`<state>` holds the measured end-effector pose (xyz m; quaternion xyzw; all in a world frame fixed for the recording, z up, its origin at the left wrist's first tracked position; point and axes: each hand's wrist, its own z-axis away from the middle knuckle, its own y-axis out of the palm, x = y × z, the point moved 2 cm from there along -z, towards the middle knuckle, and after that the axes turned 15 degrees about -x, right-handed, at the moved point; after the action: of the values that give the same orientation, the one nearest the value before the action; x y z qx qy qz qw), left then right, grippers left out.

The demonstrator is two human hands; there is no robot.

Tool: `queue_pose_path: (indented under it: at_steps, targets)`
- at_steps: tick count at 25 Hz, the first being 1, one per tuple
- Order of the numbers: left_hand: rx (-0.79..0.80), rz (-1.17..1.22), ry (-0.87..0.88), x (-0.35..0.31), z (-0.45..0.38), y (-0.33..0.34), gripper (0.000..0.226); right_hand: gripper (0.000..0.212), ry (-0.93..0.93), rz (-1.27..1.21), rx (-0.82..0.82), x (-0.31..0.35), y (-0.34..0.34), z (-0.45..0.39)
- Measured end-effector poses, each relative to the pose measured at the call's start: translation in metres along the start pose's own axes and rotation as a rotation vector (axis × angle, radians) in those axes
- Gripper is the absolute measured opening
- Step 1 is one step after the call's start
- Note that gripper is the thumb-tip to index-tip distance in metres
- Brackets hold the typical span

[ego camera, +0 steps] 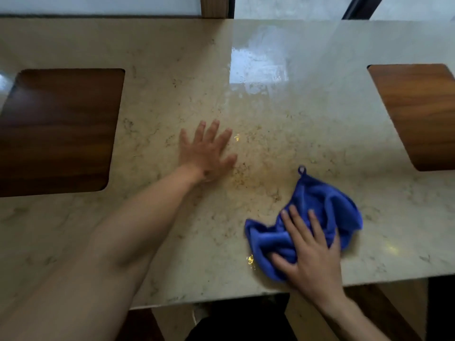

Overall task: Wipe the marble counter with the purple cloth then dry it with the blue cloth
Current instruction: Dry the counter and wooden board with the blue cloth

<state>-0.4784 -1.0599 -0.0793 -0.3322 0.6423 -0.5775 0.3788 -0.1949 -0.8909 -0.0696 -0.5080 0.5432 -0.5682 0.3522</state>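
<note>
The beige marble counter fills the view, glossy with a bright reflection toward the far middle. A crumpled blue cloth with a small hanging loop lies near the front edge on the right. My right hand presses flat on the cloth's near part, fingers spread over it. My left hand rests palm down on the bare marble in the middle, fingers apart, holding nothing. No purple cloth is in view.
Two dark wooden inset panels sit in the counter, one at the left and one at the right. The counter's front edge runs just below my right hand. Window frames stand behind the far edge.
</note>
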Motion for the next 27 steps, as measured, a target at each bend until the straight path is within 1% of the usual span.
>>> queue_pose_path:
  at_steps: [2, 5, 9, 12, 14, 16, 19, 22, 24, 27]
  targets:
    - [0.002, -0.002, -0.051, 0.021, 0.002, -0.002, 0.075, 0.09, 0.0, 0.038, 0.031, 0.012, 0.002, 0.041]
    - [-0.031, -0.019, -0.062, 0.049, -0.009, -0.004, 0.076, 0.089, 0.08, 0.084, 0.035, 0.023, 0.008, 0.054]
    - [-0.058, -0.011, -0.104, 0.084, -0.039, 0.001, 0.078, 0.09, 0.236, 0.113, -0.019, 0.031, 0.022, 0.019]
    - [-0.08, -0.016, -0.102, 0.091, -0.041, 0.003, 0.076, 0.09, 0.286, 0.108, -0.045, 0.038, 0.034, -0.031]
    - [-0.1, -0.006, -0.12, 0.091, -0.041, 0.006, 0.075, 0.089, 0.283, 0.077, -0.054, 0.044, 0.04, -0.088]
    - [-0.141, -0.002, -0.134, 0.089, -0.042, 0.009, 0.076, 0.093, 0.293, 0.052, -0.04, 0.047, 0.049, -0.162]
    - [-0.167, -0.007, -0.122, 0.089, -0.04, 0.015, 0.079, 0.085, 0.282, 0.045, -0.132, 0.051, 0.062, -0.291]
    - [-0.18, -0.024, -0.09, 0.088, -0.038, 0.015, 0.08, 0.078, 0.315, 0.023, -0.095, 0.05, 0.076, -0.431]
    - [-0.187, -0.016, -0.091, 0.088, -0.039, 0.013, 0.081, 0.076, 0.336, -0.011, -0.114, 0.048, 0.08, -0.514]
    - [-0.214, -0.009, -0.096, 0.085, -0.039, 0.011, 0.083, 0.082, 0.347, -0.019, -0.108, 0.061, 0.09, -0.599]
